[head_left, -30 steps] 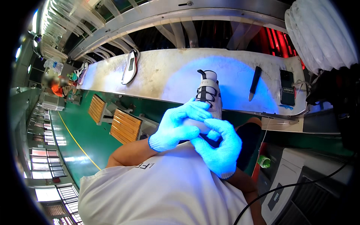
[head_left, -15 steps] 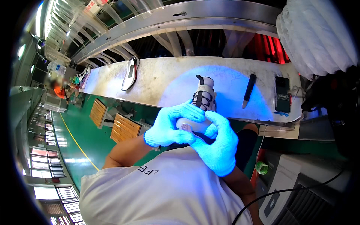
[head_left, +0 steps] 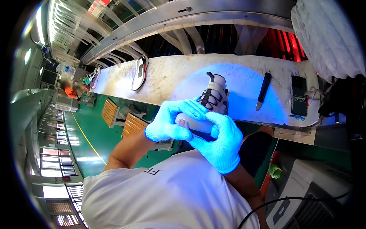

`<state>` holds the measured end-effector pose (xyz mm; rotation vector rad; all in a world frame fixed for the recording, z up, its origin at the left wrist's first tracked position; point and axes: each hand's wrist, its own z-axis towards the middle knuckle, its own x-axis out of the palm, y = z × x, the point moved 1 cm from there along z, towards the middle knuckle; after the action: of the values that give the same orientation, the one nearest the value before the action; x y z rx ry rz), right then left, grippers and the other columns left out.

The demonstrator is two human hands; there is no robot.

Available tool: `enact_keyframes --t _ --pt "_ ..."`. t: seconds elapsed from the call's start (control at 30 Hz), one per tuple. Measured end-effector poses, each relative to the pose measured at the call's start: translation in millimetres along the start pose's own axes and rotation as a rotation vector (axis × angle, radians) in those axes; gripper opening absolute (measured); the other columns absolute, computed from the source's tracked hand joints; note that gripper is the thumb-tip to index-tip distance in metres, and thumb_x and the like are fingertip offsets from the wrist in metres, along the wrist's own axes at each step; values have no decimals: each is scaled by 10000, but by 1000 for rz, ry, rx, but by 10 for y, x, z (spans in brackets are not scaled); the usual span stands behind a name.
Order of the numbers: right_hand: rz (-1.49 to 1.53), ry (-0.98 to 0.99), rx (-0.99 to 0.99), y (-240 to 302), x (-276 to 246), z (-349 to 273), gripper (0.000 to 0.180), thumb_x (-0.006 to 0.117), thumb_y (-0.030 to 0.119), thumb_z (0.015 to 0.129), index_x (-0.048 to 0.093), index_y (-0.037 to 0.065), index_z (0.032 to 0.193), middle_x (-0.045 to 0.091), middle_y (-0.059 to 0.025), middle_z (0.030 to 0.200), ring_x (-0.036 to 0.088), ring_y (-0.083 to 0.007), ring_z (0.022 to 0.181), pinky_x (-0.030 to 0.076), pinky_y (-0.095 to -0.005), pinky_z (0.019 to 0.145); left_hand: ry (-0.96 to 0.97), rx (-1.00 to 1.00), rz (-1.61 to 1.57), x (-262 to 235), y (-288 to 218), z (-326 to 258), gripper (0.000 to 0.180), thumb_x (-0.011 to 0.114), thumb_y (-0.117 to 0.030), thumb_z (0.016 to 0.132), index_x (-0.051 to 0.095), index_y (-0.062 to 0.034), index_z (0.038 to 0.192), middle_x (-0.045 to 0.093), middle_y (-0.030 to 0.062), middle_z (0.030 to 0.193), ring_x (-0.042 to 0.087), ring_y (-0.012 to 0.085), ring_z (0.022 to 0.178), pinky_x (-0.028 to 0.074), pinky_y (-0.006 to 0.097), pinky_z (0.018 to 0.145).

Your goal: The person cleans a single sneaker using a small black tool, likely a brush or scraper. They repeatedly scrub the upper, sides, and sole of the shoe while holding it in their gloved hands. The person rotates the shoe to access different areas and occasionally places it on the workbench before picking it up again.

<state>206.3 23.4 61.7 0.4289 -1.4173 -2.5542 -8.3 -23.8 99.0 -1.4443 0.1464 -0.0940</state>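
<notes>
A: Where's the shoe (head_left: 214, 92)?

B: In front of the chest, its toe end short of the near edge of the bench (head_left: 162, 78), its collar end overlapping the bench in this view. Whether it rests there, I can't tell

A: And the grip?

B: Both gloved hands are closed on it. The left hand (head_left: 170, 121) clasps the toe from one side, the right hand (head_left: 222, 143) from the other, fingers nearly meeting over the top

A: What might go wrong?

B: A slip, I'd say: the toe is rounded and the gloves are fabric, so uneven pressure could roll it. With the toe past the edge, a lost hold might drop it to the floor (head_left: 89, 129). Dirty gloves could also mark the pale upper. The tool (head_left: 264, 91) lies well off to the right, so a knock there seems unlikely

A: Which way does it point?

B: Toe towards the wearer and a little left, laces up, collar away. Its long axis runs from the chest out across the bench edge, leaning slightly right
</notes>
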Motion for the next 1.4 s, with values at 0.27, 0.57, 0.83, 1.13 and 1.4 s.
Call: enact_keyframes --t 0.27,0.57,0.83,1.13,1.4 --pt "2 21 18 -47 86 -40 702 1064 386 690 685 91 1202 726 -120 1013 743 -334 932 615 -461 797 37 -19 -25 -112 28 -48 506 980 -213 762 796 -1 1183 788 166 1259 680 328 1299 495 505 1181" --pt "-64 -37 -135 -163 440 29 749 1065 444 690 665 78 1205 705 -123 1060 733 -338 906 624 -433 758 -171 -357 237 -3 -458 -104 486 1003 -60 751 701 -29 1130 733 161 1367 691 296 1323 556 448 1164" --pt "-30 -103 -23 -417 441 -405 847 1071 360 699 632 63 1360 642 -104 1096 673 -287 963 589 -414 767 -200 -292 199 -163 -331 -254 490 994 -89 768 756 -24 1190 761 145 1335 671 284 1366 506 466 1222" --pt "94 -24 -44 -518 437 -284 789 1038 271 748 621 69 1388 653 -120 1120 679 -274 883 579 -429 756 -200 -345 227 -202 -399 -57 467 967 -121 710 763 -7 1115 786 181 1287 667 352 1397 478 516 1237" --pt "30 17 15 -648 537 -16 824 1060 369 696 618 83 1330 663 -140 1131 685 -310 948 576 -466 795 -120 -349 324 -414 -439 110 468 980 -114 734 743 -9 1123 782 173 1268 693 321 1339 525 476 1176"
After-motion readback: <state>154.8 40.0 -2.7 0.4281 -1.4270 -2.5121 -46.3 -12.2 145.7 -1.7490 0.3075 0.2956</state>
